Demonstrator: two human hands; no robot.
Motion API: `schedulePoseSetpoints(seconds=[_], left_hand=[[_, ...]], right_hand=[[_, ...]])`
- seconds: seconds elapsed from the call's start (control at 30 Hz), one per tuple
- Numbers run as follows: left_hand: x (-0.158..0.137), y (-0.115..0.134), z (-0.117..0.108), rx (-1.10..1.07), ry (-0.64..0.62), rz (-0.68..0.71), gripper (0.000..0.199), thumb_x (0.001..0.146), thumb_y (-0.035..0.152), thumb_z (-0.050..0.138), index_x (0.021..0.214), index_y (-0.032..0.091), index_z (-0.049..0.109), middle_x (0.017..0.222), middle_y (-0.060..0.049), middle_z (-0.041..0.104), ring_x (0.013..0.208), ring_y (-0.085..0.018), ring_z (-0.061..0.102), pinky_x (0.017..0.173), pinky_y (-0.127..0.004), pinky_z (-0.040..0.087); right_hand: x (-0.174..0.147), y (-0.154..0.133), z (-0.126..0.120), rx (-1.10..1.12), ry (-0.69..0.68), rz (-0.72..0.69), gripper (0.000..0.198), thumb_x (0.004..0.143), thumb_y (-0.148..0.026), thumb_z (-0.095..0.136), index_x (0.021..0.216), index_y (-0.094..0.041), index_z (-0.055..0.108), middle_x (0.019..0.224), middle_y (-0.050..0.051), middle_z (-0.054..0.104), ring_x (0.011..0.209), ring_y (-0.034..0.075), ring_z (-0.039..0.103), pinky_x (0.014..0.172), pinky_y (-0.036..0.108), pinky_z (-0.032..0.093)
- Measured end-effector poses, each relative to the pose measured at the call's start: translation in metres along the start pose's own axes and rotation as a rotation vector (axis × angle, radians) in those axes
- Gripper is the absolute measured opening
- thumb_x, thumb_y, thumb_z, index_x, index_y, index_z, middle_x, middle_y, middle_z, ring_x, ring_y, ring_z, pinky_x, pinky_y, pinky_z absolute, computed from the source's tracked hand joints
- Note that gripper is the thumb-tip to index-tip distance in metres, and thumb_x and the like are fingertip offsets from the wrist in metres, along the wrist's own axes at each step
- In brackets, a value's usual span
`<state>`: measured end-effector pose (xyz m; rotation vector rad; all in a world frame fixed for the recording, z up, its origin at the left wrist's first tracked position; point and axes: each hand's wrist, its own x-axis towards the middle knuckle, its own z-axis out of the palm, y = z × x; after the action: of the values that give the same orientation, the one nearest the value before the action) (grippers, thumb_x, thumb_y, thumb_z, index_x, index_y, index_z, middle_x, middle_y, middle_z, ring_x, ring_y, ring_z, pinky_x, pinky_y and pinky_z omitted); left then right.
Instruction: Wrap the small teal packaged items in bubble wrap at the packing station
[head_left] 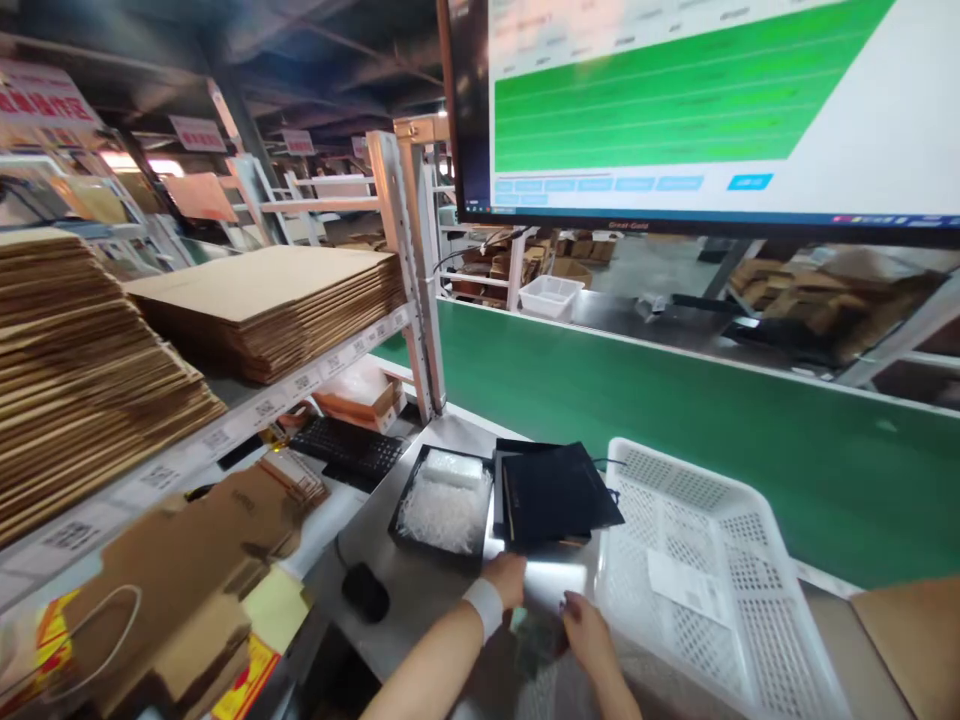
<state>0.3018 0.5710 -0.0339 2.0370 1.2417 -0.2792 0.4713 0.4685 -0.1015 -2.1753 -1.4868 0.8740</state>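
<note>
Above the metal table, a pale, flat rectangular piece (555,578) with a shiny surface spans the space between my hands. My left hand (507,578), with a white band at its wrist, grips its left end, fingers partly hidden. My right hand (585,625) pinches its lower right corner between thumb and fingers. Under it lies something clear and greenish, blurred, perhaps plastic film (534,645). Just beyond my left hand sits an open black box (442,500) with white shredded filler and a white wrapped block (453,468). Dark flat bags or folders (559,492) lie beside it.
A white perforated basket (694,570) stands to the right, a green conveyor belt (525,365) behind. A computer mouse (365,592) and keyboard (349,447) are left. Stacked cardboard (300,290) fills the left shelf. A monitor (675,100) hangs overhead.
</note>
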Motion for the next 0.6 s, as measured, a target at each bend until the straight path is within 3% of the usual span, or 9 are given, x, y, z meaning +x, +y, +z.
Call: schedulePoseSetpoints(seconds=[0.17, 0.3, 0.4, 0.47, 0.53, 0.6], left_hand=[[0.004, -0.008, 0.004, -0.004, 0.029, -0.013, 0.010, 0.088, 0.010, 0.075, 0.096, 0.014, 0.072, 0.119, -0.010, 0.072, 0.120, -0.028, 0.065, 0.106, -0.049, 0.053], [0.002, -0.017, 0.009, -0.053, 0.010, -0.001, 0.008, 0.089, 0.009, 0.069, 0.090, 0.017, 0.073, 0.104, -0.006, 0.075, 0.107, -0.025, 0.070, 0.101, -0.045, 0.055], [-0.007, -0.026, 0.013, -0.114, 0.004, 0.028, 0.019, 0.094, 0.013, 0.060, 0.106, 0.017, 0.075, 0.107, -0.007, 0.076, 0.108, -0.025, 0.070, 0.102, -0.041, 0.053], [-0.015, -0.032, 0.014, -0.155, -0.021, 0.060, 0.036, 0.093, 0.025, 0.068, 0.128, 0.019, 0.071, 0.115, -0.007, 0.075, 0.109, -0.026, 0.069, 0.099, -0.038, 0.054], [-0.022, -0.038, 0.014, -0.176, -0.070, 0.112, 0.068, 0.078, 0.036, 0.086, 0.141, 0.022, 0.064, 0.124, -0.007, 0.072, 0.114, -0.027, 0.066, 0.101, -0.037, 0.053], [-0.026, -0.042, 0.015, -0.146, -0.119, 0.195, 0.084, 0.064, 0.041, 0.096, 0.140, 0.022, 0.066, 0.131, -0.009, 0.067, 0.122, -0.031, 0.062, 0.106, -0.038, 0.050]], right_hand=[[0.020, -0.001, 0.006, 0.021, -0.052, 0.037, 0.020, 0.079, -0.011, 0.056, 0.082, -0.021, 0.073, 0.086, 0.005, 0.079, 0.091, 0.023, 0.076, 0.085, 0.039, 0.059], [0.024, -0.003, 0.012, 0.086, -0.097, 0.026, 0.012, 0.076, -0.010, 0.060, 0.070, -0.020, 0.064, 0.078, 0.002, 0.074, 0.087, 0.021, 0.072, 0.084, 0.038, 0.055], [0.018, -0.001, 0.011, 0.178, -0.141, -0.020, 0.005, 0.072, -0.019, 0.056, 0.069, -0.022, 0.059, 0.076, 0.002, 0.073, 0.085, 0.022, 0.071, 0.083, 0.037, 0.054], [0.011, -0.002, 0.009, 0.240, -0.168, -0.056, 0.009, 0.072, -0.029, 0.052, 0.072, -0.024, 0.059, 0.079, 0.004, 0.075, 0.086, 0.024, 0.073, 0.083, 0.038, 0.056], [0.003, -0.006, 0.004, 0.293, -0.199, -0.101, 0.029, 0.073, -0.037, 0.047, 0.086, -0.022, 0.067, 0.092, 0.008, 0.079, 0.094, 0.025, 0.076, 0.087, 0.037, 0.058], [-0.006, -0.013, 0.000, 0.317, -0.237, -0.156, 0.048, 0.071, -0.039, 0.049, 0.106, -0.018, 0.073, 0.103, 0.010, 0.081, 0.100, 0.025, 0.076, 0.089, 0.035, 0.058]])
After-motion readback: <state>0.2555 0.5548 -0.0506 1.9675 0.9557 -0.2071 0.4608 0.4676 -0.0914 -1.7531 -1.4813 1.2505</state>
